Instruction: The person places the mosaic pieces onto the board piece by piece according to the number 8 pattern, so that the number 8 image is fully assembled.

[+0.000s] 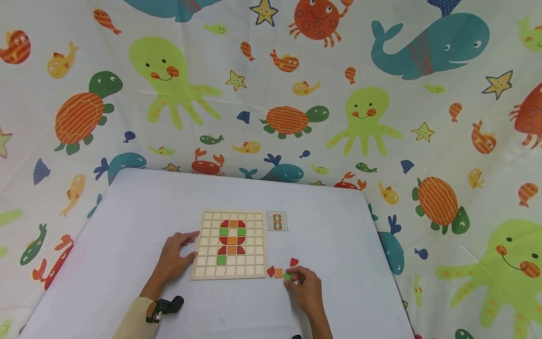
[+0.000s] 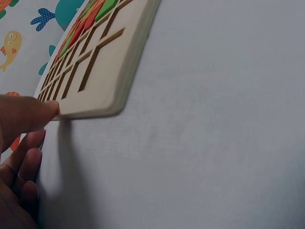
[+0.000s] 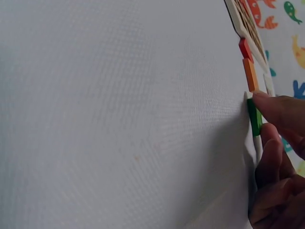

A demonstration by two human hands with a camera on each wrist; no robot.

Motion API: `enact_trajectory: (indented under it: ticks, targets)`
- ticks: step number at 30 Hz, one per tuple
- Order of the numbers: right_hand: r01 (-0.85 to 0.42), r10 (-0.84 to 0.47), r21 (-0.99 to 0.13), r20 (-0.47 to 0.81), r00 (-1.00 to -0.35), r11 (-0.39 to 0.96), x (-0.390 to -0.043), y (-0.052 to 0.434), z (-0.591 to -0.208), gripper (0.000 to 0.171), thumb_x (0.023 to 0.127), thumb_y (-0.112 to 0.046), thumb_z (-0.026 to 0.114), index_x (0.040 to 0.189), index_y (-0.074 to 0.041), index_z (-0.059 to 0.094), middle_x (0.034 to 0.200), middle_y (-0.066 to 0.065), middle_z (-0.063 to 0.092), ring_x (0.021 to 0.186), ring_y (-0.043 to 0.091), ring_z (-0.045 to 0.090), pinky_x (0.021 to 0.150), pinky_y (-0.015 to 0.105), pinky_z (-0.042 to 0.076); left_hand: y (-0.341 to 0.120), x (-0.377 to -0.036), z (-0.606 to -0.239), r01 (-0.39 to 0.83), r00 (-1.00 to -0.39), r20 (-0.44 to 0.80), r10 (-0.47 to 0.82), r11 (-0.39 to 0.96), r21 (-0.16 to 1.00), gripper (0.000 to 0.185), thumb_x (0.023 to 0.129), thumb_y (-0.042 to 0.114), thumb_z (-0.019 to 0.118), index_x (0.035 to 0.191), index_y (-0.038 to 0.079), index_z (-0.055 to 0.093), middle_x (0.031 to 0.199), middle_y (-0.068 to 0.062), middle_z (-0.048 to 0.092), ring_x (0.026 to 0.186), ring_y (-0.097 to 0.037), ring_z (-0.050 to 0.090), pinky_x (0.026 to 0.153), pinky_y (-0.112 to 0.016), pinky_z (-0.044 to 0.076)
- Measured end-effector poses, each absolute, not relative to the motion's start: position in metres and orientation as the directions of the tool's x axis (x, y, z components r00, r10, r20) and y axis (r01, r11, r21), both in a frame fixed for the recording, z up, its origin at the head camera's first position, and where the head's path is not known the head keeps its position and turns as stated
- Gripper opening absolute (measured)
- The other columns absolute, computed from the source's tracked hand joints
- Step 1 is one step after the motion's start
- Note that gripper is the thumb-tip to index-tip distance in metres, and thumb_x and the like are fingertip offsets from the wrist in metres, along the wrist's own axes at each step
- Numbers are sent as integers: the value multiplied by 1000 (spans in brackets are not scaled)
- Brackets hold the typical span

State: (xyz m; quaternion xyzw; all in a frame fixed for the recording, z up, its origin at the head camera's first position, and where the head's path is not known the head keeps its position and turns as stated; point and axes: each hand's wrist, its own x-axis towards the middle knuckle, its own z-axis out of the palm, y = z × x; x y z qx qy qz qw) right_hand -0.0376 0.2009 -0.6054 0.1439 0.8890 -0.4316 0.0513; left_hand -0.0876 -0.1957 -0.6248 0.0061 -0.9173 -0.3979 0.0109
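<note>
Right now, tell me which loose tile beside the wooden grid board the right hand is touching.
The small green square tile, pinched by the right hand. The orange square tile and two red tiles lie untouched.

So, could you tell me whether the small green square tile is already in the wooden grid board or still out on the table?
Out: the green square tile lies on the table, pinched by the right hand, beside the wooden grid board.

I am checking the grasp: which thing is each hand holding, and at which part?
The right hand pinches the green tile by its edges. The left hand grips nothing; its fingertips touch the wooden board at its left edge.
</note>
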Motion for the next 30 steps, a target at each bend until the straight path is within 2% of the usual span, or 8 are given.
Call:
enact_trajectory:
  ticks: [11, 17, 30]
  targets:
    - [353, 312, -696, -192, -930, 625, -36, 196, -608, 29, 76, -9, 93, 100, -19, 80, 86, -3, 64, 84, 15, 54, 71, 26, 42, -195, -86, -628, 41, -997, 76, -21, 685, 728, 61, 89, 5, 80, 147, 11, 62, 120, -11, 66, 114, -28, 54, 99, -46, 42]
    - [386, 347, -669, -199, -916, 635, -37, 195, -607, 28, 77, -13, 95, 98, -17, 77, 83, -2, 66, 81, 17, 55, 70, 27, 45, -195, -86, -628, 33, -998, 58, -14, 682, 731, 60, 91, 6, 79, 148, 11, 61, 121, -12, 65, 116, -30, 54, 101, -48, 43]
    - [298, 301, -753, -139, -944, 586, -35, 198, -607, 26, 79, -2, 91, 92, -17, 75, 82, -3, 69, 74, 14, 54, 65, 23, 44, -195, -85, -625, 26, -998, 54, -20, 677, 736, 61, 91, 5, 79, 148, 11, 61, 121, -12, 65, 116, -31, 54, 100, -49, 42]
